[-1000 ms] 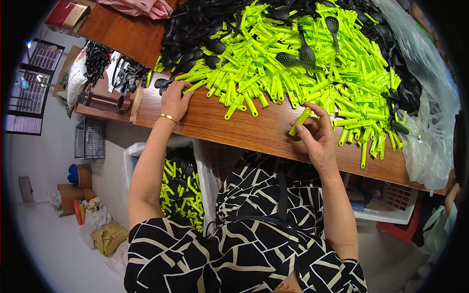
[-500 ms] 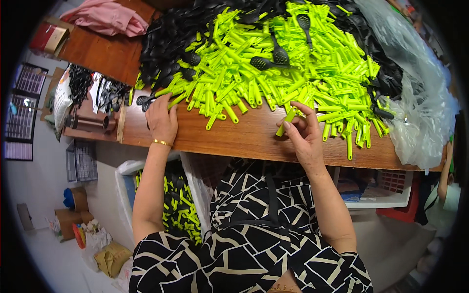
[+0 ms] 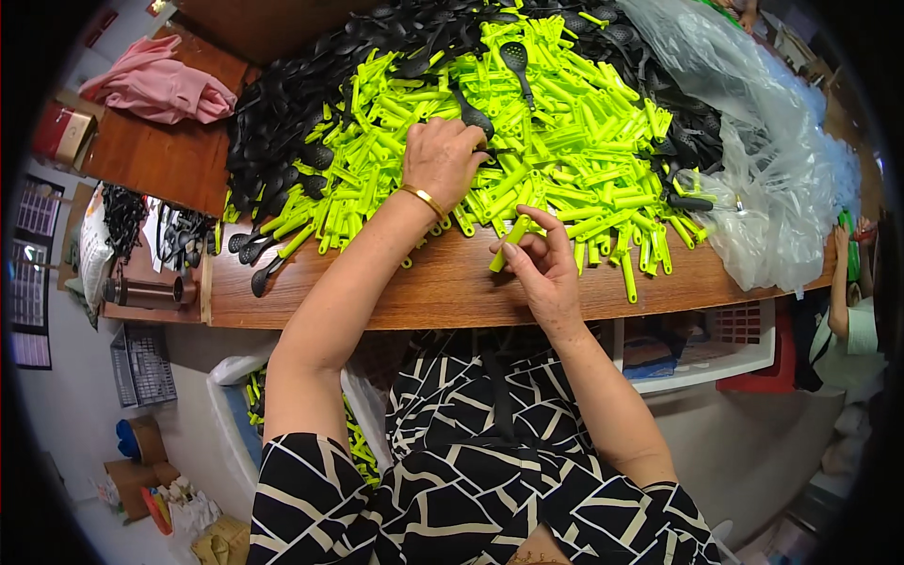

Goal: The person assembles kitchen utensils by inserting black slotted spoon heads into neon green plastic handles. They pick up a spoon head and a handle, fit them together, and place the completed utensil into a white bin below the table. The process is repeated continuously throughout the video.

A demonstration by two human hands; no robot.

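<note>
My right hand (image 3: pixel 549 273) holds a bright green handle (image 3: pixel 509 244) between thumb and fingers, just above the table's near edge. My left hand (image 3: pixel 441 165) reaches over the pile of green handles (image 3: pixel 565 160), its fingers closed on a black slotted spoon whose dark stem (image 3: pixel 499 153) shows beyond the fingertips. The hand hides the spoon's head. Left of the pile, a black spoon head with a green handle fitted (image 3: pixel 270 273) lies on the wooden table (image 3: pixel 377 299). Other fitted spoons (image 3: pixel 247 247) lie next to it.
Black spoon heads (image 3: pixel 273 122) are heaped behind and left of the handles. Clear plastic sheeting (image 3: pixel 763 179) covers the right end. A pink cloth (image 3: pixel 160 80) lies at the far left. Below the table stand a lined bin (image 3: pixel 231 395) and a white crate (image 3: pixel 697 377).
My left hand has let go of a fitted spoon at the table's left and moved right onto a black slotted spoon in the pile. My right hand keeps its green handle. The view has shifted.
</note>
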